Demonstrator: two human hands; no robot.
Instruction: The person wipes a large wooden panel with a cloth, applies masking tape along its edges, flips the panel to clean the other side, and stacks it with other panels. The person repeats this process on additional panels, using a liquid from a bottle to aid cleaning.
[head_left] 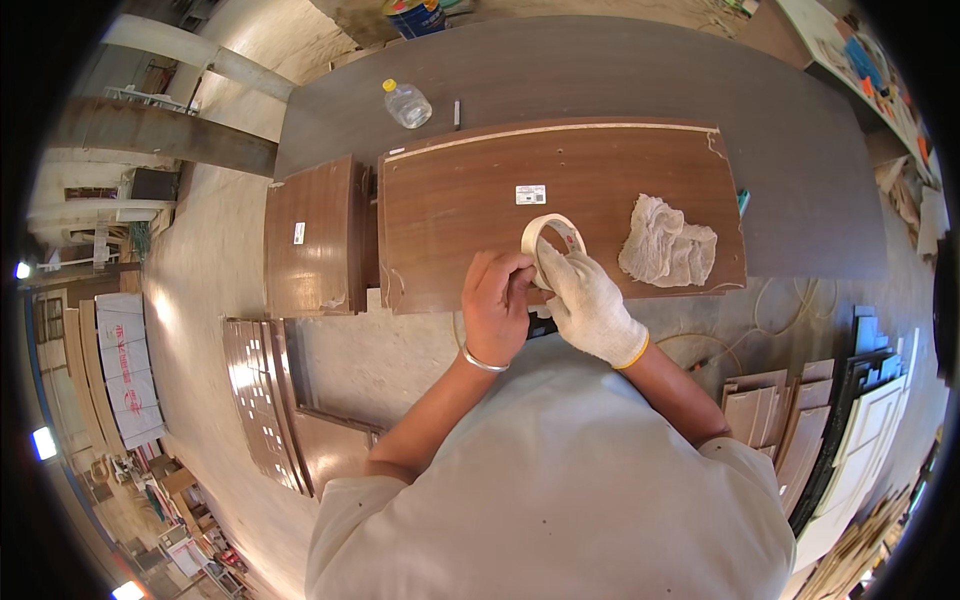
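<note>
The person's pale shirt (560, 480) fills the lower middle of the view, with both forearms reaching up from it to the near edge of a brown wooden panel (470, 215). The left hand (497, 305) is bare, with a metal bangle (484, 362) at the wrist, and its fingers are curled in against a roll of tape (550, 235), pinching at its near side. The right hand (585, 300) wears a white work glove with a yellow cuff and is closed around the same roll, holding it on edge just above the panel's near edge. A crumpled pale rag (668, 242) lies on the panel just to the right of the roll. The panel rests on a dark grey worktop (620, 75), where a small plastic bottle (407, 103) with a yellow cap stands beyond its far left corner. A smaller brown panel (312, 235) lies beside the big one on the left. Stacks of boards (800, 420) lie on the floor to the right.
</note>
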